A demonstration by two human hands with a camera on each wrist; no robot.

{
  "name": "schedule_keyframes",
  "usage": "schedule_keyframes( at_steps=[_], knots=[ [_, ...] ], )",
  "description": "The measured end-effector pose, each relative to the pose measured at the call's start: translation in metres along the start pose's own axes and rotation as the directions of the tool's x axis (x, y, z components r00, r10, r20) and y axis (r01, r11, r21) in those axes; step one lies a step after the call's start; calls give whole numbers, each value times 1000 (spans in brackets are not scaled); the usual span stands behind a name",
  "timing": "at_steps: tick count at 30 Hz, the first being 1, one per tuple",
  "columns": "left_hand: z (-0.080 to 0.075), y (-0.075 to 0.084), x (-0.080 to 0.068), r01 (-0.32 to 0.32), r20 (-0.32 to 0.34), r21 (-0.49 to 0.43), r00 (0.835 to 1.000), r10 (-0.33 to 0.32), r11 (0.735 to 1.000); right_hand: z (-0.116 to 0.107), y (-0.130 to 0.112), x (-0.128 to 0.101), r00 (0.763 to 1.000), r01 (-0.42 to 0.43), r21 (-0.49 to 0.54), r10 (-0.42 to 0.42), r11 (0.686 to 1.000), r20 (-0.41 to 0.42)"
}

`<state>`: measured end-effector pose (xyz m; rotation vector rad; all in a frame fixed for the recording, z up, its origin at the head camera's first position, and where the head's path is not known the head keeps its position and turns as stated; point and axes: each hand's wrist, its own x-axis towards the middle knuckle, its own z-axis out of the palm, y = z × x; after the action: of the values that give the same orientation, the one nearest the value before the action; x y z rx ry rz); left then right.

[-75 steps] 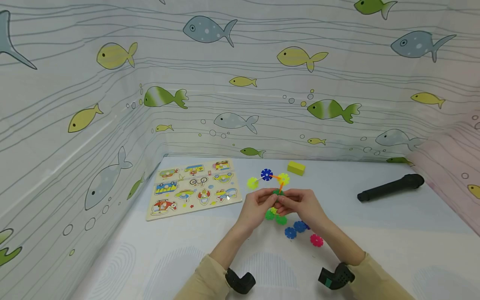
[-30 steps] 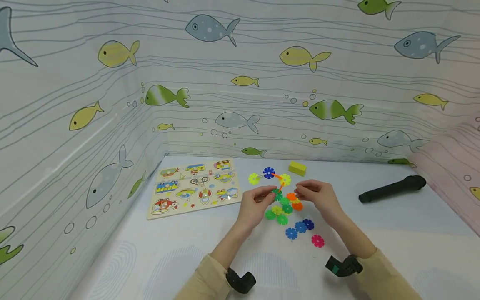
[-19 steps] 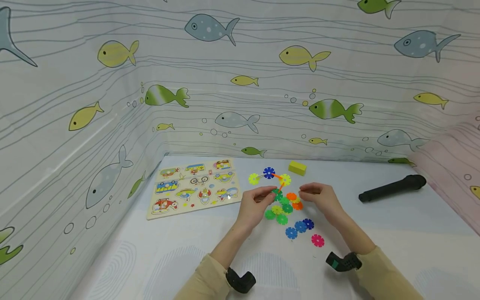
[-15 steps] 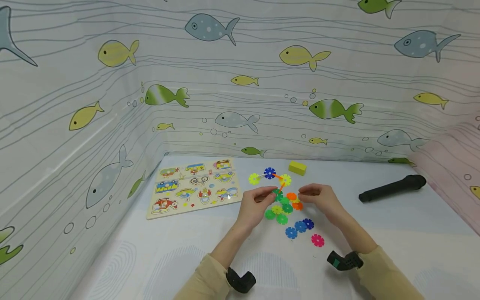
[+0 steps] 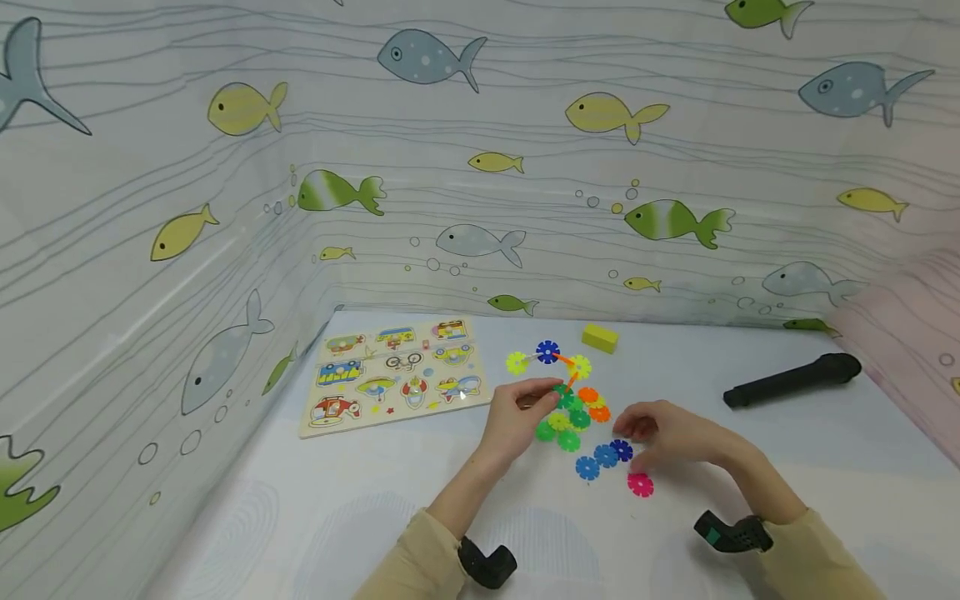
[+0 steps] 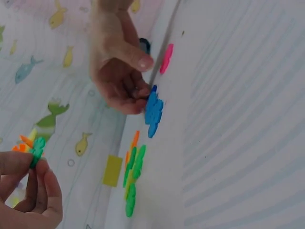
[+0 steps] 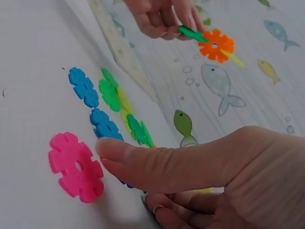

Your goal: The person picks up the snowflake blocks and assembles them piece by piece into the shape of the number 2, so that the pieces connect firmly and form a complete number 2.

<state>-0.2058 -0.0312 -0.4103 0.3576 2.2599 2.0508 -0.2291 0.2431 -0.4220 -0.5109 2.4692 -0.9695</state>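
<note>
My left hand (image 5: 516, 421) pinches a green notched plastic disc (image 6: 38, 150) between thumb and fingers. From it runs a chain of interlocked snowflake discs: an orange disc (image 7: 217, 45), a yellow one (image 5: 580, 366), further links, a dark blue disc (image 5: 547, 352) and a yellow-green disc (image 5: 517, 362) at the far end. My right hand (image 5: 678, 435) hovers over the loose discs, thumb apart from loosely bent fingers, with nothing visible between them. Below its thumb lies a pink disc (image 5: 641, 485). Beside its fingertips are blue discs (image 5: 587, 468), the nearest dark blue and partly hidden in the right wrist view.
A pile of green, yellow and orange discs (image 5: 569, 440) lies just right of my left hand. A wooden picture puzzle board (image 5: 397, 379) is at the back left, a yellow block (image 5: 600, 338) at the back, and a black microphone (image 5: 792, 381) at the right.
Both hands were together at the green disc; then my right hand drew off and has now come down and right, from beside the orange discs to the blue and pink ones. My left hand keeps its pinch.
</note>
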Motion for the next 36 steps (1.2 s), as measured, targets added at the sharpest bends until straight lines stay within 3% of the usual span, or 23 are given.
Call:
schedule_keyframes(
  at_steps=[4,8,14,17,24,32,36],
  knots=[
    [0,1,-1,-12,2,0,1000,12,1000,3,0,-4,996,11,-82,-4,997,86],
    [-1,4,-2,-19,5,2,1000,19,1000,5,1,-3,993,61,-121,-48,991,106],
    [-1,4,-2,-9,0,13,1000,9,1000,10,4,4,988,152,-141,-156,978,-12],
    [-1,3,-1,-8,2,23,1000,8,1000,11,7,6,983,156,-140,-168,978,-73],
    [1,1,0,-24,8,32,1000,23,999,14,9,8,974,130,-128,-151,983,-170],
    [1,2,-1,-15,6,18,1000,14,1000,17,7,11,967,87,-130,-115,988,-225],
    [2,0,-1,-23,8,3,1000,23,1000,19,5,11,935,102,-141,-143,985,-324]
  ],
)
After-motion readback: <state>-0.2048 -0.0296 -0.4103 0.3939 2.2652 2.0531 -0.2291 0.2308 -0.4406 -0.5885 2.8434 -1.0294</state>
